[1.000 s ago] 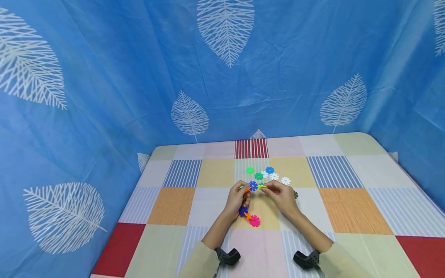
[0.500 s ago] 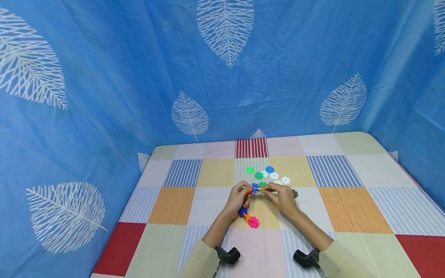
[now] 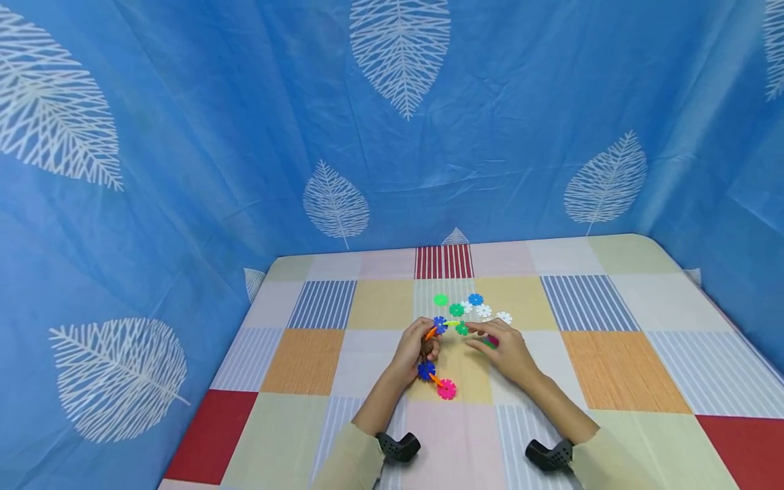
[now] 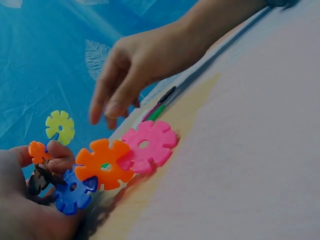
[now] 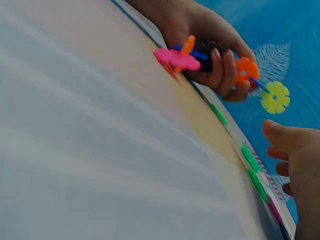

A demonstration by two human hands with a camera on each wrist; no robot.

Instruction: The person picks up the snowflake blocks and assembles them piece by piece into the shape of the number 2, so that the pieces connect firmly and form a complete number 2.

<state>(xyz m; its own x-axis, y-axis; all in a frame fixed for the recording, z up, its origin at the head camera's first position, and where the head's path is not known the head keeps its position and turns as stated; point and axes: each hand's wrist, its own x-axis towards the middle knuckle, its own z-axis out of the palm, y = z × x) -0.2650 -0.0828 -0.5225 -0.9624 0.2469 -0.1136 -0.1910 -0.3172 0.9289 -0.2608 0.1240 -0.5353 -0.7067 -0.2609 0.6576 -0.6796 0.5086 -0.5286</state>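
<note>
My left hand (image 3: 412,350) grips a chain of interlocking snowflake discs. Along it run a pink disc (image 4: 152,142), an orange disc (image 4: 104,162), a blue disc (image 4: 70,200), a dark disc (image 4: 37,182), a smaller-looking orange disc (image 5: 245,71), another blue disc (image 3: 439,324) and a yellow disc (image 5: 275,97) at the far end. Curled fingers hide part of the dark disc. Apart from the yellow disc, my right hand (image 3: 505,347) hovers over the loose discs with its fingers extended and nothing visibly held. Beneath it show a green disc and a magenta disc (image 3: 493,339), partly covered.
Loose discs lie flat beyond the hands: a light green one (image 3: 441,299), a dark green one (image 3: 456,309), a blue one (image 3: 475,299) and several white ones (image 3: 504,318). A patchwork cloth (image 3: 612,367) covers the table. Blue curtains (image 3: 490,136) stand behind and beside it.
The right hand has let go of the yellow disc and moved right. That disc now sits joined to the chain's blue disc, and the chain's far end has shifted slightly left.
</note>
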